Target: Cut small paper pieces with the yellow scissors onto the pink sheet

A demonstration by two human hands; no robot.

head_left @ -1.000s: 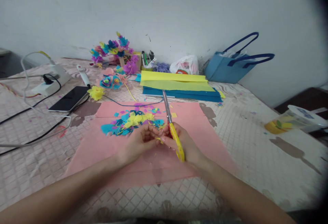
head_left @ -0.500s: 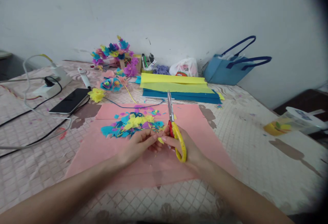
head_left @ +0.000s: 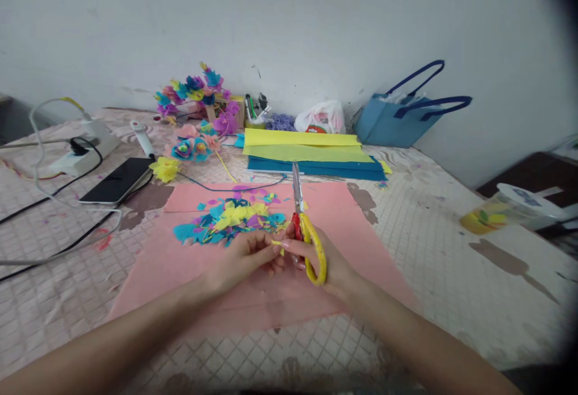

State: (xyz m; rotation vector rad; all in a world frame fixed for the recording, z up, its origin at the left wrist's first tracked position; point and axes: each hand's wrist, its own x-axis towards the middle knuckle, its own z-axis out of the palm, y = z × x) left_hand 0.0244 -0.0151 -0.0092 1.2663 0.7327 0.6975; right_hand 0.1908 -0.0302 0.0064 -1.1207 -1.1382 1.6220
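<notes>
My right hand (head_left: 334,265) is wrapped around scissors (head_left: 320,256) with red and yellow handles, their closed blades pointing up and away from me. The same hand's fingertips pinch a small yellow paper piece (head_left: 277,242). Fingers of my left hand (head_left: 244,262) close on that piece from the other side, so the two hands almost meet. Both are over a pink paper sheet (head_left: 356,256). Just beyond my left hand, a heap of cut paper petals (head_left: 239,215) in yellow, blue and purple lies on the sheet.
Yellow paper (head_left: 307,145) and blue paper (head_left: 316,169) lie behind the sheet. Paper flowers (head_left: 194,91), a phone (head_left: 118,180) and a power strip (head_left: 85,151) are on the left. At right stand a blue bag (head_left: 388,121) and a tilted-looking plastic cup (head_left: 492,217).
The view has shifted slightly, moving the scene a little left. My fingers have turned the yellow paper piece a bit; both hands keep their hold.
</notes>
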